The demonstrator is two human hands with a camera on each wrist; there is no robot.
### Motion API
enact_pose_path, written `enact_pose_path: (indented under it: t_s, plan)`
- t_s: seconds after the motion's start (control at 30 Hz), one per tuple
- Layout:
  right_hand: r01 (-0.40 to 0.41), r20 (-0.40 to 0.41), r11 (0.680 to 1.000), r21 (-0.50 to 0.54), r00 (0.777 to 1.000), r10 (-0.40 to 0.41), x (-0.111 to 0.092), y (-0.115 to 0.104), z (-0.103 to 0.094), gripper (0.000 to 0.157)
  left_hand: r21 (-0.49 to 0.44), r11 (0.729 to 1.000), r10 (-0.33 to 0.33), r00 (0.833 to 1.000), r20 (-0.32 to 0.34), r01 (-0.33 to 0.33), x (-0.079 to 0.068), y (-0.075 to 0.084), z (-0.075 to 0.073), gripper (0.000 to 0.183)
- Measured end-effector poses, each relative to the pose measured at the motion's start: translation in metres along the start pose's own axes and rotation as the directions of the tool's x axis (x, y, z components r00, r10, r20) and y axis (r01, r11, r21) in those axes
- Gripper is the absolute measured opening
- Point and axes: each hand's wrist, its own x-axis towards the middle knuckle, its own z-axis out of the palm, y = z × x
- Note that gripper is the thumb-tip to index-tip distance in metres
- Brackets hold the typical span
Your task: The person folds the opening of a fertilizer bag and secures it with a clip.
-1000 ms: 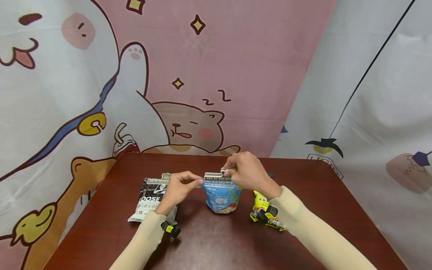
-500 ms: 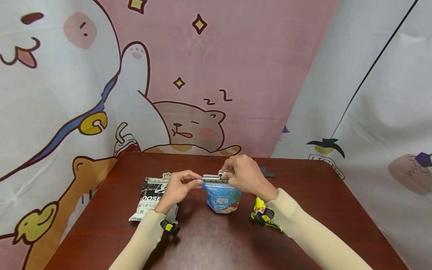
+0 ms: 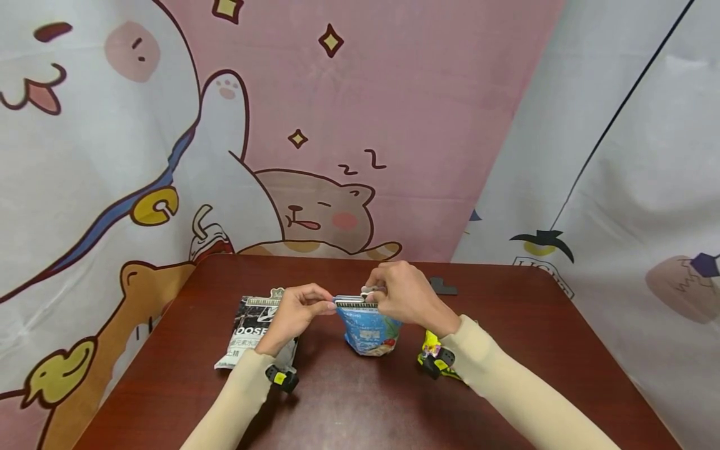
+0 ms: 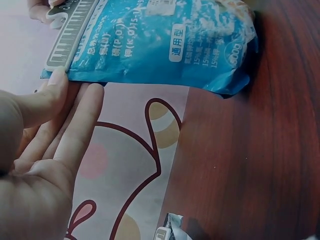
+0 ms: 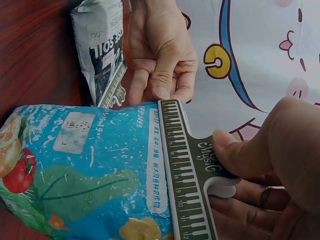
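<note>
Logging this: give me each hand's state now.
Left hand: closed, pinching a top corner of the blue fertilizer bag.
Right hand: closed, holding the piano-keyboard clip by its handle.

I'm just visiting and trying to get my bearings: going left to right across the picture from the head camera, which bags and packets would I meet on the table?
Black-and-white bag → blue bag → yellow packet, partly hidden.

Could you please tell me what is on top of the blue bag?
A dark piano-key clip, pinched by the right hand, lies along the upper edge of the blue bag. The strip of bag beneath the clip is covered.
</note>
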Motion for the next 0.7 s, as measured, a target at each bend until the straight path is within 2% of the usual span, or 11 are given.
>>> enact_pose_path:
  t_s: [0.47,0.7]
  plan:
    - [-0.039,-0.019,0.999,0.02,0.999,0.04,-0.0028,0.0007,0.0028,0.006,0.011,1.0,0.013,1.0,-0.006,-0.013,0.0005,-0.001,0.0007,0.014]
    - [-0.048,0.03,0.998,0.042,0.998,0.047,-0.0028,0.0026,-0.0001,0.012,0.013,1.0,-0.002,1.0,0.011,0.002,-0.0004,0.0015,-0.0005,0.017]
